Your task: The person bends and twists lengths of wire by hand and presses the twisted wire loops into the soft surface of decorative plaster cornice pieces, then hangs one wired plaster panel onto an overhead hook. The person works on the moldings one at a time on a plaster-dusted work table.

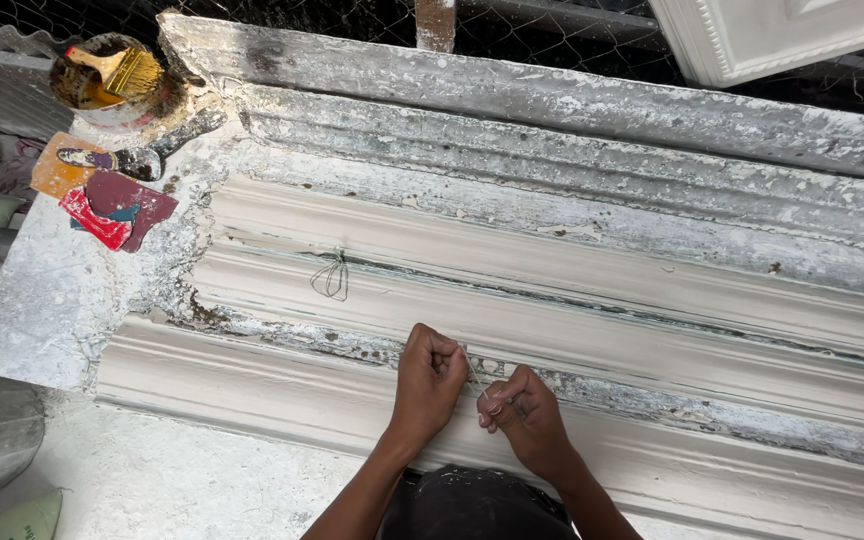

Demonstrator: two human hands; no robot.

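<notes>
Daylight, soft and even, no hard shadows. White moulding (552, 290) bright but not blown out; no glare. Faint shade under moulding ridges and along its lower edge. Top strip behind wire mesh (552, 40) dark, detail lost. Both hands (430, 385) sharp at centre, thin wire between fingers (492, 405) barely resolved. Slight wide-angle bend in long edges toward frame sides. Left corners softer, dimmer.

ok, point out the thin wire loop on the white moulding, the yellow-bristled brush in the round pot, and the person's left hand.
thin wire loop (331, 279), head view, middle of the loop.
yellow-bristled brush (130, 72), head view, on the bristles.
left hand (428, 380), head view, back of the closed fist.
</notes>
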